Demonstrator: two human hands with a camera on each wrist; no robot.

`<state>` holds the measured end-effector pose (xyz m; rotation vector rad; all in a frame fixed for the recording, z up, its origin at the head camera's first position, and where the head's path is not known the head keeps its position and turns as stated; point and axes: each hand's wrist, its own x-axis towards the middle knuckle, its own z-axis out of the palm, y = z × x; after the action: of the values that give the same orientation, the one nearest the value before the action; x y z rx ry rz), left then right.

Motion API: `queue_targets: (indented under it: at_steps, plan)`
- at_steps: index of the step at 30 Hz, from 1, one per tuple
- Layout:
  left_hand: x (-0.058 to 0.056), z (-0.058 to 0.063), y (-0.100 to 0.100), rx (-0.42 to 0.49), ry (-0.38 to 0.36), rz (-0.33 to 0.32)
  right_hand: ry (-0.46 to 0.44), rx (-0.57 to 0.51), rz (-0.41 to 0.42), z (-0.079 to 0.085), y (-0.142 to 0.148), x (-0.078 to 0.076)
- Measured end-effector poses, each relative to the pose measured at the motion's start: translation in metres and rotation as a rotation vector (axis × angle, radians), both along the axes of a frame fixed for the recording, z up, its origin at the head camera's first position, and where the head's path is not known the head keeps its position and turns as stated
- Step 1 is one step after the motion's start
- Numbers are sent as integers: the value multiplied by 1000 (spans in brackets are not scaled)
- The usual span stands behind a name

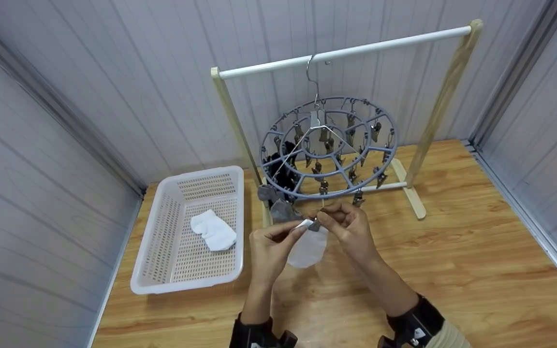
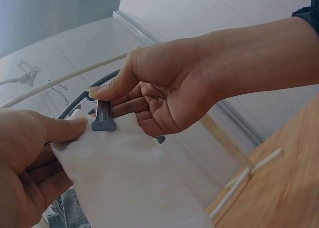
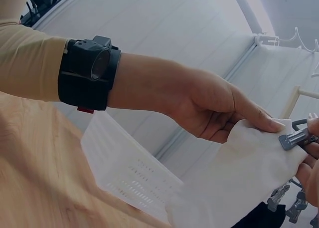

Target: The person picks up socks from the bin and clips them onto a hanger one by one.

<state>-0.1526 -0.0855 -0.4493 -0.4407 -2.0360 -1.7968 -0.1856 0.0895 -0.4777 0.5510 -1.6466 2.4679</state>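
My left hand (image 1: 273,249) pinches the upper edge of a white sock (image 1: 307,250) between thumb and fingers. Beside it, my right hand (image 1: 353,232) pinches the handles of a small metal clip (image 1: 314,225) that hangs from the round clip hanger (image 1: 302,192). In the left wrist view, the clip's grey tip (image 2: 103,125) lies over the sock's top edge, with the right thumb on its handle. From the right wrist view, the sock (image 3: 239,168) hangs down from the left hand (image 3: 209,106), and the clip (image 3: 294,138) sits at its corner.
A white basket (image 1: 139,263) on the left holds another white sock (image 1: 213,231). The hanger hooks over the white bar (image 1: 356,50) of a wooden rack. Grey cloth (image 1: 283,211) and black cloth (image 1: 285,166) hang at the hanger's left side. Several clips dangle around its rings.
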Motion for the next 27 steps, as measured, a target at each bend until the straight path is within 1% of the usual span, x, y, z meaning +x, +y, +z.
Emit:
queue_targets:
  at_steps: [5, 8, 12, 15, 22, 27]
  plan:
    - [0, 0, -2, 5, -5, 4, 12, 38, 36, 0, -2, -1]
    - [1, 1, -2, 17, -17, 4, -3, 93, 16, 0, -1, -2]
    - [1, 2, -3, 32, -40, 10, -42, 179, -49, 16, 0, 6]
    - [0, 3, -6, 36, -52, 20, -28, 211, -79, 26, 1, 11]
    - [-2, 4, -16, 43, -33, 78, 26, 181, -86, 7, 10, -2]
    - [-2, 5, -25, 42, -36, 104, 70, 121, -116, 8, 16, -4]
